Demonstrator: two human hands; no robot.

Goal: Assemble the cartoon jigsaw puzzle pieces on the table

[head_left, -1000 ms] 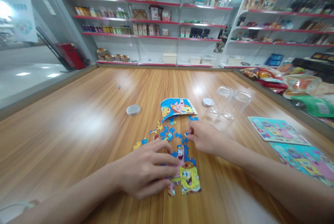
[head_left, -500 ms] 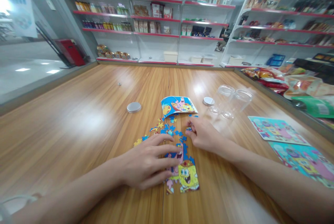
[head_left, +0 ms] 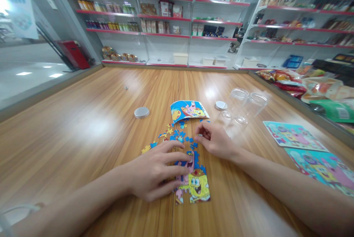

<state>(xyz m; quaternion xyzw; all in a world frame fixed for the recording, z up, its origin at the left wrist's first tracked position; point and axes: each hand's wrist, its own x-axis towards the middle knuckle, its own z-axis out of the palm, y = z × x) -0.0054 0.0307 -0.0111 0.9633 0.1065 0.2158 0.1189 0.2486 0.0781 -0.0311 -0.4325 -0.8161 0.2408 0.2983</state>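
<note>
A partly joined jigsaw puzzle (head_left: 198, 185) with a yellow cartoon face lies on the wooden table. My left hand (head_left: 159, 170) rests over its left side with fingers spread, hiding part of it. Just beyond are loose blue and yellow puzzle pieces (head_left: 177, 133), some of them behind my left hand. My right hand (head_left: 214, 139) is at the right edge of these pieces, its thumb and fingers curled together; what lies between them, if anything, is hidden. Behind the pieces a curled picture card (head_left: 189, 111) shows the cartoon scene.
Two clear plastic jars (head_left: 251, 106) stand at the right, beside a silver lid (head_left: 221, 105). Another lid (head_left: 141, 112) lies at left. Two finished-looking puzzle pictures (head_left: 295, 135) lie on the right. Snack bags (head_left: 287, 82) are past the table's right edge; stocked shelves (head_left: 166, 17) stand behind.
My right hand has shifted slightly, with its fingers drawn further into a curl. My left hand stays spread over the puzzle. The view has tilted a little.
</note>
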